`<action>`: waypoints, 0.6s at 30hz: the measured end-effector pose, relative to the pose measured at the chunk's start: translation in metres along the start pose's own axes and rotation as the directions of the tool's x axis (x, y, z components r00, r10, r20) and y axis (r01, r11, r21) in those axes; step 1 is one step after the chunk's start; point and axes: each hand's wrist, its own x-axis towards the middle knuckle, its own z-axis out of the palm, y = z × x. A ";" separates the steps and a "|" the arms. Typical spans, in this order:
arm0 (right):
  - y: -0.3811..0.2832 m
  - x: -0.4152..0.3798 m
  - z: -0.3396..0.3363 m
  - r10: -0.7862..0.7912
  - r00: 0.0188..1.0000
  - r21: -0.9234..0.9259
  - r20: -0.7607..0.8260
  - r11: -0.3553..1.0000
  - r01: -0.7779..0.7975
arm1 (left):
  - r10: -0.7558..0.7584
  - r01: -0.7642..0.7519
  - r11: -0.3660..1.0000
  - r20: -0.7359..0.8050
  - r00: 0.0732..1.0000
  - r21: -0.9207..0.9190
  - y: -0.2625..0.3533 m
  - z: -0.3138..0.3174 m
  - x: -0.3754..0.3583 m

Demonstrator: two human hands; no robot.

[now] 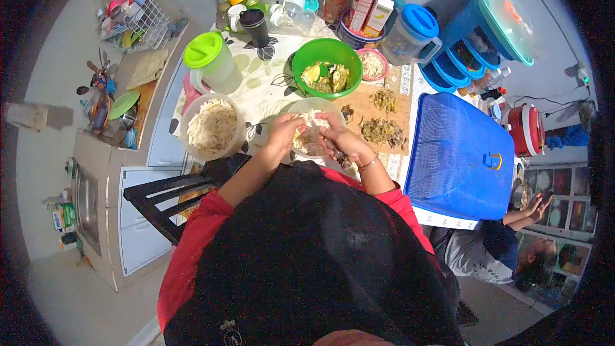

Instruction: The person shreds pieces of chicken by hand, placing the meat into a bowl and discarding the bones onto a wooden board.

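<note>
Over a clear bowl [300, 150] holding pale shreds, my left hand [284, 134] has its fingers pressed on a pale piece of food. My right hand [346, 143] meets it there, its fingers wrapped round a darker brownish piece that hangs below the palm. To the left stands a round container [212, 126] full of pale shreds. Behind the hands, a green bowl [327, 68] holds yellowish and dark pieces. On the wooden board [366, 99] at the right lie small piles of greenish-brown scraps [382, 131]. A pink bowl [373, 64] with pale bits sits behind the board.
A blue mesh cover [460, 157] stands at the table's right. Pitchers with a green lid [205, 51] and a blue lid [419, 22], cups and cartons line the back. A black chair [173, 202] is at the left; another person [500, 250] is at the lower right.
</note>
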 end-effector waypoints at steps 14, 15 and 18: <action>0.026 0.029 -0.024 -0.033 0.994 -0.103 -0.102 0.994 0.022 | 0.006 -0.006 0.997 -0.009 1.000 0.083 0.004 -0.005 -0.004; 0.019 0.022 -0.016 0.036 0.994 -0.128 -0.099 0.991 -0.049 | 0.006 -0.004 0.995 -0.018 1.000 0.097 0.007 -0.003 -0.005; 0.018 0.019 -0.006 0.091 0.984 -0.020 -0.152 0.995 -0.095 | -0.036 0.043 0.998 0.154 0.987 -0.045 -0.004 -0.006 0.008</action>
